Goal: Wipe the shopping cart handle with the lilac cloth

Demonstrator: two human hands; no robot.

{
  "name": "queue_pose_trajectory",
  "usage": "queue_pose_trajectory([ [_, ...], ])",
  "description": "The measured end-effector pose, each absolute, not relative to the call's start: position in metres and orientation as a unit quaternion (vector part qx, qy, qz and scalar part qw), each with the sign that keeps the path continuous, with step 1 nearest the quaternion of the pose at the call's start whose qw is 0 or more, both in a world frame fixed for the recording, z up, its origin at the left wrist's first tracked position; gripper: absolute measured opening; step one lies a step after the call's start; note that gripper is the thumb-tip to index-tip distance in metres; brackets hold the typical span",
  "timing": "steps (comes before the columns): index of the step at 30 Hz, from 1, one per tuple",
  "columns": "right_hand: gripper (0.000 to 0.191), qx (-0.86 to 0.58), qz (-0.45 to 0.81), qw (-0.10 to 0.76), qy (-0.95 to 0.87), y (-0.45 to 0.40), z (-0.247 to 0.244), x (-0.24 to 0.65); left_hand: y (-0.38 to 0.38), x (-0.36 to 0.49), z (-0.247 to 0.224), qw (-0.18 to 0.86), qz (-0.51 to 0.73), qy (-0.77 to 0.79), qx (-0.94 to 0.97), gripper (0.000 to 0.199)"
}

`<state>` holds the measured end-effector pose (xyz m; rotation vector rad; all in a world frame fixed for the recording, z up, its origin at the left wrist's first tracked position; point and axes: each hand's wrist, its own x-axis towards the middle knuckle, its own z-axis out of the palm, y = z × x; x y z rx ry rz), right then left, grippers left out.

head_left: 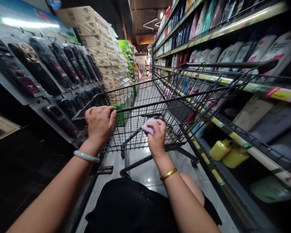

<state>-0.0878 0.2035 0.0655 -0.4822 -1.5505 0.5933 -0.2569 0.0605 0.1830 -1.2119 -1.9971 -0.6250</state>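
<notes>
A black wire shopping cart [145, 105] stands at an angle across the aisle in front of me. My left hand [100, 122] is closed over the near left end of its top rail, the fingertips partly hidden. In my right hand [157, 137] is a small, light purple folded cloth [149, 126], pinched between thumb and fingers. That hand is raised just in front of the wire side of the basket. Through the mesh I see no goods in the cart.
Packaged belts [60, 61] hang on a display at left, before tall stacked cartons [94, 42]. Shelves of bottles [230, 56] line the right side, close to the cart. Yellow bottles [229, 153] stand low down. A tiled floor [145, 170] runs along the aisle.
</notes>
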Motion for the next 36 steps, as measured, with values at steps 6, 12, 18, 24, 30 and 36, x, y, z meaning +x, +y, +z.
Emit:
queue_pose_trajectory([
  [6,0.037,-0.246,0.262,0.696,-0.621,0.218,0.074,-0.077,0.105,-0.217,0.175,0.335,-0.316,-0.748,-0.478,0.039],
  [12,0.037,-0.26,0.227,0.681,-0.647,0.213,0.074,-0.075,0.116,-0.217,0.161,0.397,-0.345,-0.737,-0.425,0.037],
  [18,0.039,-0.237,0.202,0.712,-0.629,0.206,0.096,-0.069,0.111,-0.217,0.155,0.415,-0.359,-0.709,-0.443,0.031],
  [24,0.035,-0.224,0.186,0.694,-0.658,0.192,0.113,-0.066,0.108,-0.215,0.154,0.406,-0.391,-0.693,-0.45,0.03],
  [30,0.042,-0.182,0.091,0.696,-0.689,0.189,0.167,-0.083,0.106,-0.218,0.154,0.383,-0.421,-0.683,-0.458,0.028],
  [36,0.021,-0.187,0.107,0.259,-0.942,0.231,0.257,-0.12,0.106,-0.224,0.152,0.409,-0.42,-0.663,-0.465,0.025],
])
